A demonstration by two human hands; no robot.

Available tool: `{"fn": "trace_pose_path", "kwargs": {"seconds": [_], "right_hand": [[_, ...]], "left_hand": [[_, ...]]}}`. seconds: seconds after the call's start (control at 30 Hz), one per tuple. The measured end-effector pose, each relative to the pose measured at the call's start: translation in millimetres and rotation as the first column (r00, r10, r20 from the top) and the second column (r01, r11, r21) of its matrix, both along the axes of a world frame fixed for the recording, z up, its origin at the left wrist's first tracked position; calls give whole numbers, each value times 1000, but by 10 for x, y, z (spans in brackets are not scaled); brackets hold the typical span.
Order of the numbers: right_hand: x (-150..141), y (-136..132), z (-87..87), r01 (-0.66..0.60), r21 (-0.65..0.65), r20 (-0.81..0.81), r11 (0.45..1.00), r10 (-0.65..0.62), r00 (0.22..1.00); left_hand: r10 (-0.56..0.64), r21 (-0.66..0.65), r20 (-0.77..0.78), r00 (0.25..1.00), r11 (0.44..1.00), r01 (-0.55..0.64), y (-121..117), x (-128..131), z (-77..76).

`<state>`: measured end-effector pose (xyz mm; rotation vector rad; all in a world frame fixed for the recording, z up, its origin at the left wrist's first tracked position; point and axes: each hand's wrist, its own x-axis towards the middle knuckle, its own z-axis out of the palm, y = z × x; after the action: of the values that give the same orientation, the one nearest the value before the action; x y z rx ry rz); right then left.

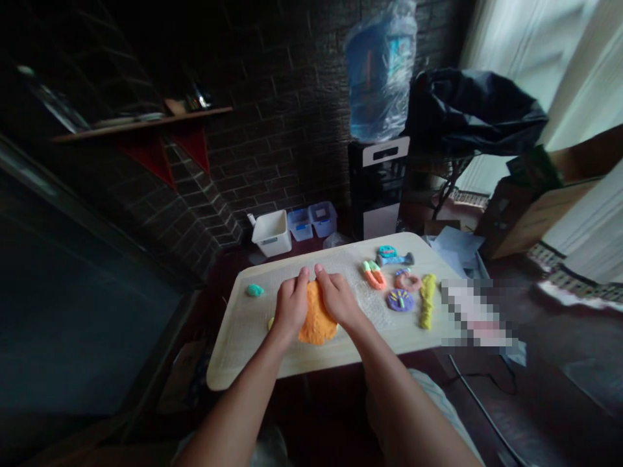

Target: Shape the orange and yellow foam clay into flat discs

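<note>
While the left hand (292,303) presses the nine o'clock side of an orange dough-like lump (317,321), the right hand (337,299) is clamped on its three o'clock side, both thumbs lying near its top. The lump is over the near half of the pale table (222,371); whether it touches the surface cannot be told. From it, a small green piece (255,290) lies at ten o'clock, an orange-and-green horseshoe shape (374,277) at two, and a yellow twisted strip (427,301) near three.
</note>
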<state>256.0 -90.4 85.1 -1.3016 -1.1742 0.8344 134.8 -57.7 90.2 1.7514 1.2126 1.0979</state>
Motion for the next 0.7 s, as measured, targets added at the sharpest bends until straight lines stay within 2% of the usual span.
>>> {"fn": "trace_pose_path", "kwargs": {"seconds": [0.13, 0.23, 0.4, 0.53, 0.63, 0.7], "right_hand": [[-73, 36, -5, 17, -9, 45, 1000, -17, 999], [-256, 99, -83, 62, 33, 131, 998, -65, 989], [-475, 241, -274, 150, 87, 289, 985, -169, 942], [-535, 339, -344, 138, 149, 392, 979, -187, 901], [-547, 404, -342, 140, 147, 404, 979, -189, 895], [-538, 444, -341, 134, 98, 364, 986, -161, 917]], "left_hand": [[175, 256, -242, 954, 960, -112, 3, -144, 58], [230, 336, -283, 931, 933, -128, 22, -221, -13], [256, 321, -292, 922, 934, -158, 155, -256, -243], [299, 267, -216, 930, 934, -238, 272, -312, -378], [264, 201, -140, 954, 951, -234, 320, -366, -424], [235, 161, -110, 966, 963, -216, 334, -397, -441]]}}
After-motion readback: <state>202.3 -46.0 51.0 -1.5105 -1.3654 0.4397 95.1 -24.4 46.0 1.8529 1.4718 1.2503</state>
